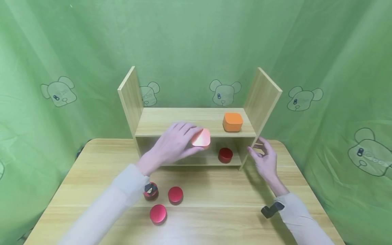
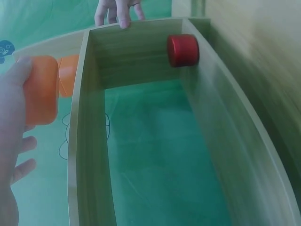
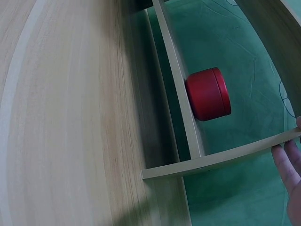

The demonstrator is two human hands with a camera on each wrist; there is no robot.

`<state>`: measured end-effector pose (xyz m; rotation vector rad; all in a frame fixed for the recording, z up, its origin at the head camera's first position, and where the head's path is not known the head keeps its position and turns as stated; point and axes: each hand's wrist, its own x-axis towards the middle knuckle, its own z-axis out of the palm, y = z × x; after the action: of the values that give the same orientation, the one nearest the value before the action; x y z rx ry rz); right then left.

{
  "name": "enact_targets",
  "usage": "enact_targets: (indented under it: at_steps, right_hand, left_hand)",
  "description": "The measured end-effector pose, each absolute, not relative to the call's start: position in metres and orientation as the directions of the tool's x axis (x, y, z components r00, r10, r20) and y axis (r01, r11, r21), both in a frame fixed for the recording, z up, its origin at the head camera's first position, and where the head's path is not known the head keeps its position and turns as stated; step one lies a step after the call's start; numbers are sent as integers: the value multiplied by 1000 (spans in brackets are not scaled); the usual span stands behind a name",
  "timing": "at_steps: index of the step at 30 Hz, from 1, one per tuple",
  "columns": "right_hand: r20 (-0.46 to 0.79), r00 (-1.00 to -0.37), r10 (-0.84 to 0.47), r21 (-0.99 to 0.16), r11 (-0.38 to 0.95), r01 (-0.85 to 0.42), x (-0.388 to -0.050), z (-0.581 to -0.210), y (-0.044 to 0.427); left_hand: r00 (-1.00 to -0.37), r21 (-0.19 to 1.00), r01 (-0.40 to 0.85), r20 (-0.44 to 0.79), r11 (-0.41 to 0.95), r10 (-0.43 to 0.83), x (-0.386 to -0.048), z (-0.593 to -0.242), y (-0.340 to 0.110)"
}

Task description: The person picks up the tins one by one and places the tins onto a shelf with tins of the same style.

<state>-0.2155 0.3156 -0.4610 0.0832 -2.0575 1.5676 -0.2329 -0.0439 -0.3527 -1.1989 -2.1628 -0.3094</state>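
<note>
Green curtain (image 1: 190, 44) hangs behind. The left grip (image 1: 171, 144) pinches an orange box (image 1: 202, 137), not yet set down; right of it, a second box (image 1: 233, 121) and one tin (image 1: 225, 155) are already shelved. Below it, three tins (image 1: 175, 195) seem left. The right grip (image 1: 265, 161) pinches the side panel (image 1: 264, 98).
</note>
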Motion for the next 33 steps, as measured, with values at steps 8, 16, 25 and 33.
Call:
enact_targets:
  at_steps: [8, 16, 25, 33]
  right_hand:
    - [443, -852, 279, -881, 310, -357, -217, -462, 316]
    - [443, -852, 279, -881, 313, -355, -217, -461, 315]
    - [447, -852, 272, -878, 315, -360, -215, -460, 315]
    - [454, -847, 277, -877, 310, -368, -217, -461, 314]
  left_hand:
    - [-392, -94, 821, 624, 563, 676, -248, -347, -31]
    - [-433, -69, 814, 589, 577, 682, -263, -340, -19]
    - [-488, -62, 798, 516, 599, 704, -274, -335, -6]
    - [-511, -42, 793, 497, 608, 701, -281, -332, 3]
